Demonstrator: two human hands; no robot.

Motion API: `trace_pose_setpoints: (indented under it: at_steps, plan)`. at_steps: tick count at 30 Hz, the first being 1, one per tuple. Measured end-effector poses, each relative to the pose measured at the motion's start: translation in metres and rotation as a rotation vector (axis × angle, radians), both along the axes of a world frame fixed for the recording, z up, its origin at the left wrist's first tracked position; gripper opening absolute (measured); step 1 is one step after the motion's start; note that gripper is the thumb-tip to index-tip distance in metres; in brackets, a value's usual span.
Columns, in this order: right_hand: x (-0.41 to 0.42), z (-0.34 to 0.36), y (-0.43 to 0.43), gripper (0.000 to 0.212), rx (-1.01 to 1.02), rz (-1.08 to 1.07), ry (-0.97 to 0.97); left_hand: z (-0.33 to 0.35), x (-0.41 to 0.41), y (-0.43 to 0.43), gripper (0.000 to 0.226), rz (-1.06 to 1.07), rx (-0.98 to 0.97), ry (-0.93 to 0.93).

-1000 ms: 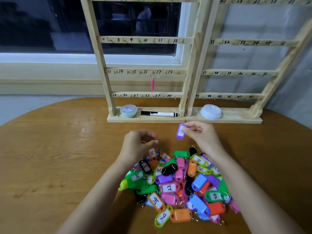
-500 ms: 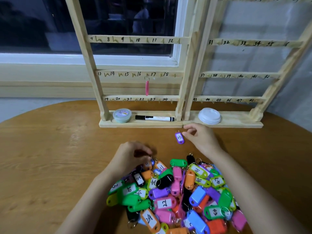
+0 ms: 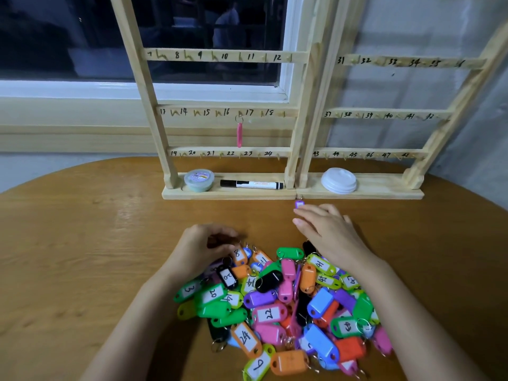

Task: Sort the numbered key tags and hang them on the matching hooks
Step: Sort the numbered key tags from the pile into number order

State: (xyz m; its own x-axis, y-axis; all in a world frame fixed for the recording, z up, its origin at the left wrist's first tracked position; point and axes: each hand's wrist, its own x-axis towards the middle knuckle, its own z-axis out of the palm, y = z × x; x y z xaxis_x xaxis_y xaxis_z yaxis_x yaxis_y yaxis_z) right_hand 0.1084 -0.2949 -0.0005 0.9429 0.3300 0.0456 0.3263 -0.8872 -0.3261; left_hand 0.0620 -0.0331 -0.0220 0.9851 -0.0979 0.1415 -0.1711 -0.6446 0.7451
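Note:
A heap of coloured numbered key tags [image 3: 280,303] lies on the round wooden table [image 3: 82,257]. My left hand [image 3: 202,247] is curled over the heap's far left edge, fingertips by the orange tag marked 8 [image 3: 238,254]; what they hold is hidden. My right hand [image 3: 327,229] lies flat beyond the heap with straight fingers. A small purple tag [image 3: 299,204] lies on the table just past its fingertips, in front of the rack base. Two wooden racks with numbered hooks [image 3: 228,112] stand at the back. One pink tag [image 3: 239,134] hangs between 16 and 17.
On the rack's base shelf [image 3: 384,192] stand a small green-lidded tub [image 3: 199,179], a black marker [image 3: 251,184] and a stack of white lids [image 3: 338,180]. A window and its sill run behind the left rack.
My right hand carried the purple tag down and forward onto the table by the rack base and its fingers have straightened. The left hand stayed curled at the heap.

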Motion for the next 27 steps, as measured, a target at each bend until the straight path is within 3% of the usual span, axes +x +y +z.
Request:
trace_pose_setpoints:
  at_steps: [5, 14, 21, 27]
  plan:
    - [-0.036, -0.001, 0.031, 0.035, 0.166, 0.095, -0.066, -0.001, 0.0, 0.003, 0.033, -0.075, 0.058, 0.041]
    - [-0.05, -0.021, 0.042, 0.027, 0.2, 0.142, -0.135, -0.008, 0.003, 0.003, 0.029, -0.119, 0.044, 0.001]
    - [-0.047, -0.02, 0.045, 0.024, 0.423, 0.104, -0.28, 0.01, -0.001, -0.007, 0.033, -0.025, -0.178, -0.114]
    - [-0.051, -0.016, 0.044, 0.02, 0.538, 0.068, -0.214, 0.021, -0.01, -0.025, 0.038, -0.096, -0.355, -0.097]
